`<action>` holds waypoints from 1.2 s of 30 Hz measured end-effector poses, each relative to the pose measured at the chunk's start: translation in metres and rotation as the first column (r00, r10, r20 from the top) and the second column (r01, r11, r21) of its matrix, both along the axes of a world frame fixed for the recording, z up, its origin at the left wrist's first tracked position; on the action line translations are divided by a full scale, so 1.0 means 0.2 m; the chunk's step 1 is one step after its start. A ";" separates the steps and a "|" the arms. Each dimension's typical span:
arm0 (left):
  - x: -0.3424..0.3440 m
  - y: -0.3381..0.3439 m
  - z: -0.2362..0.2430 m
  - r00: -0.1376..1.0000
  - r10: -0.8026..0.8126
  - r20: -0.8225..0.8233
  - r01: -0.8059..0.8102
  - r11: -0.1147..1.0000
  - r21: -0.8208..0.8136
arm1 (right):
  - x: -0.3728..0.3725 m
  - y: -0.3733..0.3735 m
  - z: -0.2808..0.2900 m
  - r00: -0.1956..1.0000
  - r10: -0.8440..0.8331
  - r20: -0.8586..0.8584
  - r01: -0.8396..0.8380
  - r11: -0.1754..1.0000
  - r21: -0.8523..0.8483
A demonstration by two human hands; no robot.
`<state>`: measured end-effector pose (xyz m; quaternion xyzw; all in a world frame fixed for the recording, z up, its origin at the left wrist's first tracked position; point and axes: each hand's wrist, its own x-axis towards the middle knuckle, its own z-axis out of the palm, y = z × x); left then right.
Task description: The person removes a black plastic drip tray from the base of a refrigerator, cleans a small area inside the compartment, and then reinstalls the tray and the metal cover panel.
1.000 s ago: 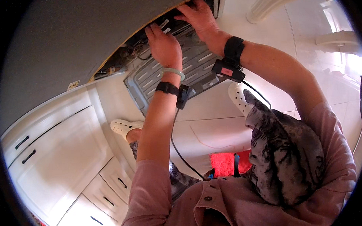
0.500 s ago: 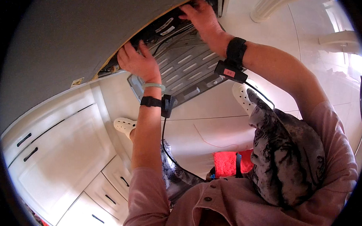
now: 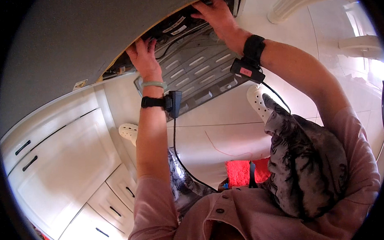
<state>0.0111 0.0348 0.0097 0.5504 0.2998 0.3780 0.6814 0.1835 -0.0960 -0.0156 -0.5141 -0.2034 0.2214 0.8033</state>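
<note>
While black part (image 3: pixel 176 27) lies between hands (image 3: pixel 145 60) (image 3: pixel 220 19), grip partly hidden; cannot tell if holding.

We now have our left hand (image 3: pixel 144 60) farther left along the grey panel (image 3: pixel 70 39)'s edge, baring pale labels (image 3: pixel 179 30).

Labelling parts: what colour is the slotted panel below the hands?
The slotted panel is grey, best seen in the head view.
</note>
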 end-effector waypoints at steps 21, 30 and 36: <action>-0.10 -0.05 -0.06 0.996 0.075 0.041 -0.066 0.980 -0.186 | -0.04 -0.14 0.01 0.989 0.044 0.142 -0.002 0.959 -0.282; -0.19 -0.16 -0.06 0.989 0.115 -0.098 -0.136 0.959 -0.250 | -0.16 -0.30 0.05 0.994 0.109 -0.022 -0.112 0.966 -0.234; -0.28 -0.32 0.00 0.991 0.048 -0.122 -0.081 0.954 -0.287 | -0.21 -0.49 -0.01 0.962 0.167 -0.218 -0.202 0.968 -0.151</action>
